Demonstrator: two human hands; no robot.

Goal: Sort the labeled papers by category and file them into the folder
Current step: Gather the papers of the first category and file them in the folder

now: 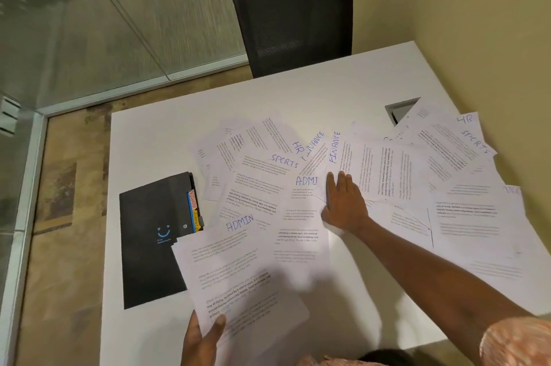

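While the left hand [202,336] pinches the ADMIN paper [238,270] at its bottom edge, the right hand [343,204] lies flat on the spread papers [441,157]. The black folder [146,216], maybe shut, sits left of them.

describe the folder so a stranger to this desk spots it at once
Start at the white table by the black chair. On its left side, beside the spread of papers, lies the folder. It is the only black thing there, with a blue smiley on its cover and coloured tabs at its right edge.
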